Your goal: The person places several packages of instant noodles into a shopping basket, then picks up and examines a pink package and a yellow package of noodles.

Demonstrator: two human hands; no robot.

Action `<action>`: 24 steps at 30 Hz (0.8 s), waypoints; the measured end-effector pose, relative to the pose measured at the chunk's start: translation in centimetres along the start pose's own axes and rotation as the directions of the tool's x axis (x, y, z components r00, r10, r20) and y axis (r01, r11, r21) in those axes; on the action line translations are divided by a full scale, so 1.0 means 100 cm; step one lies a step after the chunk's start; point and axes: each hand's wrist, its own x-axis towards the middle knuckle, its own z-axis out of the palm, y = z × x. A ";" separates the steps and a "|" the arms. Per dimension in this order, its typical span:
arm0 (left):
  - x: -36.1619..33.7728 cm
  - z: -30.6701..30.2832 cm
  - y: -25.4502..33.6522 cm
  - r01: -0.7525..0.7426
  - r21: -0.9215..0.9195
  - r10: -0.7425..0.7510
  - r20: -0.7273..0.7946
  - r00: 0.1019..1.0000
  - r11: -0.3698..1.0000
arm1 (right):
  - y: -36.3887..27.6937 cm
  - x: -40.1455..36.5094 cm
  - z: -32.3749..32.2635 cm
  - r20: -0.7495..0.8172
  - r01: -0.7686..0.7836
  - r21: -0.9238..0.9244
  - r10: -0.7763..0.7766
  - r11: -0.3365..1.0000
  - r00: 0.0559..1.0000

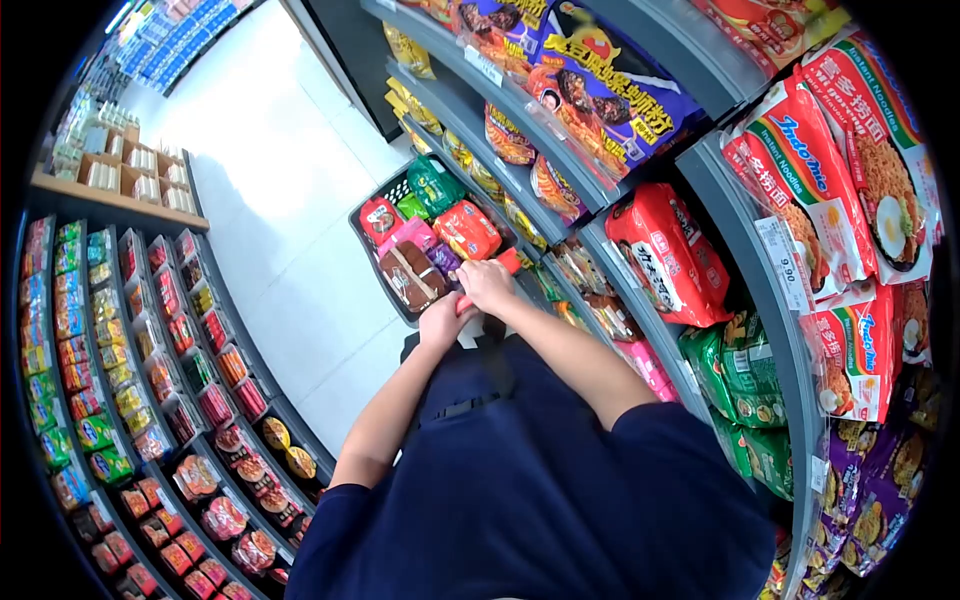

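Observation:
Both of my hands are closed round the red handle point(465, 304) of a dark shopping cart point(357, 240). My left hand point(440, 322) grips its left part, and my right hand point(486, 284) lies over it a little farther right. Beyond my hands, the cart's basket holds several packages: a brown pack point(412, 276), a red and white one point(380, 219), a dark green bag point(434, 185), a red-orange bag point(467, 230), and pink and purple packs between them.
Close on the right stand shelves point(770, 260) with Indomie noodle packs point(797, 180) and a red multipack point(668, 255). Curved shelves point(150, 370) of small packages line the left. A pale tiled floor point(290, 200) runs between them, with a wooden display point(140, 185) at upper left.

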 end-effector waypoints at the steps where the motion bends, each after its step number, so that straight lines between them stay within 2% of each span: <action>1: 0.013 -0.002 -0.008 0.018 0.013 -0.017 -0.037 0.999 1.000 | 0.002 0.012 -0.002 -0.009 0.021 0.063 -0.020 0.998 1.000; 3: 0.035 -0.012 -0.024 0.026 0.068 -0.026 0.004 1.000 0.997 | 0.004 0.018 0.000 -0.158 0.092 0.187 -0.063 0.978 0.985; 4: 0.043 -0.017 -0.029 0.009 0.070 -0.010 0.021 1.000 0.998 | 0.005 0.015 -0.003 -0.094 0.083 0.209 -0.064 0.974 0.993; 5: 0.049 -0.023 -0.033 -0.015 0.071 0.013 0.038 0.999 0.997 | 0.009 0.011 -0.011 -0.046 0.201 0.169 -0.196 0.965 0.980; 6: 0.054 -0.025 -0.040 -0.061 0.054 0.060 0.028 0.998 0.997 | 0.019 0.008 -0.003 -0.171 0.338 0.136 -0.314 0.931 0.934; 7: 0.060 -0.025 -0.050 -0.118 0.039 0.118 0.014 0.993 0.992 | 0.015 0.004 -0.019 -0.223 0.373 0.111 -0.343 0.921 0.912; 8: 0.064 -0.027 -0.059 -0.136 0.042 0.136 0.000 0.991 0.990 | 0.019 0.002 -0.007 -0.268 0.330 0.115 -0.290 0.937 0.919; 9: 0.072 -0.027 -0.066 -0.164 0.039 0.165 -0.011 0.986 0.986 | 0.007 -0.002 -0.023 -0.160 0.165 0.354 -0.114 0.921 0.980; 10: 0.077 -0.033 -0.066 -0.164 0.000 0.164 0.034 0.986 0.986 | 0.028 0.001 0.019 -0.305 0.314 0.513 -0.172 0.798 0.937; 11: 0.082 -0.035 -0.071 -0.143 -0.014 0.144 0.075 0.987 0.990 | 0.020 -0.011 0.008 -0.364 0.315 0.433 -0.157 0.844 0.918; 12: 0.087 -0.033 -0.080 -0.147 -0.062 0.152 0.079 0.985 0.987 | 0.015 -0.024 0.011 -0.293 0.171 0.432 -0.042 0.886 0.955; 13: 0.093 -0.030 -0.090 -0.139 -0.111 0.149 0.084 0.985 0.984 | 0.007 -0.036 0.001 -0.027 -0.139 0.516 0.179 0.845 0.984; 14: 0.096 -0.032 -0.091 -0.114 -0.114 0.125 0.098 0.987 0.987 | 0.011 -0.048 0.019 0.161 -0.436 0.519 0.417 0.735 0.895; 17: 0.098 -0.040 -0.087 -0.093 -0.129 0.107 0.106 0.989 0.987 | 0.078 -0.118 0.090 0.453 -0.476 0.288 0.320 0.831 0.832; 19: 0.096 -0.042 -0.086 -0.120 -0.151 0.133 0.078 0.988 0.981 | 0.094 -0.165 0.086 0.621 -0.533 0.004 0.416 0.846 0.664; 21: 0.093 -0.042 -0.082 -0.153 -0.102 0.155 0.012 0.988 0.983 | 0.095 -0.198 0.062 0.594 -0.679 -0.016 0.553 0.734 0.584; 23: 0.092 -0.039 -0.083 -0.185 -0.022 0.185 -0.020 0.983 0.982 | 0.093 -0.224 0.023 0.412 -0.627 0.191 0.518 0.755 0.749; 24: 0.092 -0.037 -0.084 -0.190 0.019 0.191 -0.040 0.981 0.982 | 0.079 -0.217 -0.023 0.388 -0.634 0.211 0.532 0.744 0.753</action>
